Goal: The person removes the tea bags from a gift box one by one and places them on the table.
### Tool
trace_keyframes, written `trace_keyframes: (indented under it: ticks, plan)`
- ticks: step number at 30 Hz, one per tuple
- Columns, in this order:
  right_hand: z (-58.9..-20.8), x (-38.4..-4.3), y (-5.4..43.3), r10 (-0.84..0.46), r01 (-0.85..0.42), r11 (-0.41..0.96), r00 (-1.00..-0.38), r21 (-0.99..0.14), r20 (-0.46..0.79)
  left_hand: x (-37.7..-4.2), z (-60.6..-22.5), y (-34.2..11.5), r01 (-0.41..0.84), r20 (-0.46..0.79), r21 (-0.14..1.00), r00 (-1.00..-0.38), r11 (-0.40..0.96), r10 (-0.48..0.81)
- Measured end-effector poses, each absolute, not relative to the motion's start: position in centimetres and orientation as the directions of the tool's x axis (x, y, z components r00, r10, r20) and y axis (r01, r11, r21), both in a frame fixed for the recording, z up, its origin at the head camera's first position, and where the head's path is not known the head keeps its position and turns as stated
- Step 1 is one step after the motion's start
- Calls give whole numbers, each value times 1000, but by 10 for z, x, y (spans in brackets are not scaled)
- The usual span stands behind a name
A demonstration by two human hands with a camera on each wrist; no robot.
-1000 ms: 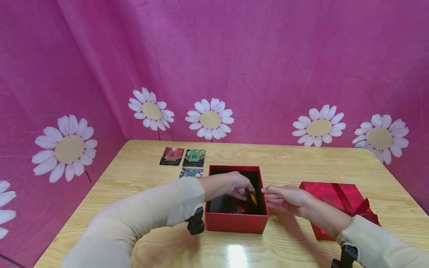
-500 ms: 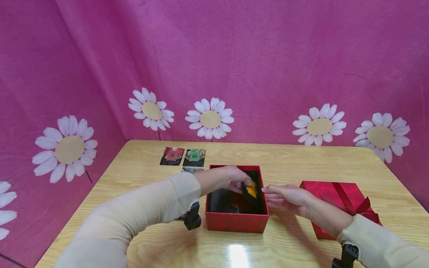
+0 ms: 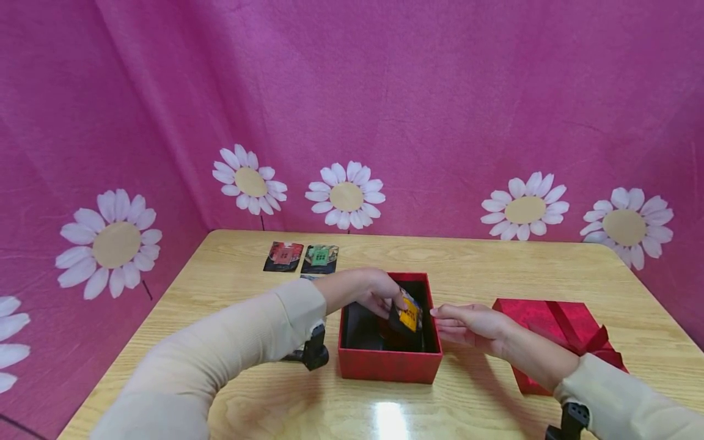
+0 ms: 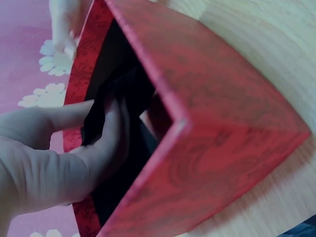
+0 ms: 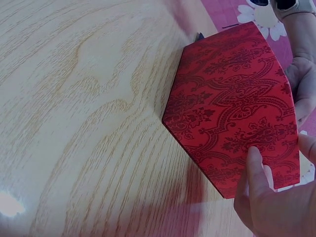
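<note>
My left hand (image 3: pixel 379 292) reaches over the open red box (image 3: pixel 387 365) and pinches a small black packet with an orange label (image 3: pixel 409 316). The packet is tilted inside the box's mouth. In the left wrist view, the thumb and fingers of the left hand (image 4: pixel 64 153) lie on either side of the dark packet (image 4: pixel 101 116). At the box's right wall is my right hand (image 3: pixel 467 324), its fingers fairly straight. The right wrist view shows a fingertip of the right hand (image 5: pixel 276 207) against the patterned outer wall (image 5: pixel 232 108), with the thumb at the rim.
A packet with a red label (image 3: pixel 283 256) and one with a green label (image 3: pixel 319 258) lie at the table's back left. Another packet is mostly hidden behind the left sleeve. The red lid (image 3: pixel 541 315) with its ribbon bow lies to the right, behind my right forearm.
My left hand has drawn the orange-labelled packet slightly up and left inside the box, and more of its label shows. The right hand has stayed at the box's wall.
</note>
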State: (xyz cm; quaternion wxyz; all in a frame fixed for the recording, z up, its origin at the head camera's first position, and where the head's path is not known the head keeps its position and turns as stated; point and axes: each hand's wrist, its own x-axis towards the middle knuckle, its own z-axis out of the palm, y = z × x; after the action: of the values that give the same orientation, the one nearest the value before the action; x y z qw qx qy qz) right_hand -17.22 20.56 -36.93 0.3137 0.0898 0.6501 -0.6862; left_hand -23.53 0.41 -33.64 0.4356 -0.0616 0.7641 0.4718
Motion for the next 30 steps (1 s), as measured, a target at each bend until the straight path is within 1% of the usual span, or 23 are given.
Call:
trace_keyframes:
  ticks: [6,11,15,19,22,25,30]
  plan:
    - [-371,-172,206,-313,549,35,-788,-835,-530,-244,-331,-3,-475,-767,620,-535,625,354]
    - [-371,-172,207,-320,553,26,-785,-833,-531,-249,-326,-10,-454,-772,618,-507,642,384]
    - [-370,-171,207,-324,560,19,-780,-829,-535,-251,-322,-16,-440,-755,638,-517,632,404]
    - [-369,-171,206,-327,562,15,-779,-827,-535,-254,-315,-22,-411,-726,664,-555,624,407]
    - [-369,-171,207,-338,558,5,-780,-830,-526,-256,-309,-28,-411,-702,686,-592,600,397]
    - [-370,-171,208,-339,551,3,-784,-835,-519,-258,-306,-36,-426,-682,710,-616,561,394]
    - [-370,-172,208,-329,551,2,-788,-835,-521,-259,-301,-48,-432,-654,741,-638,514,406]
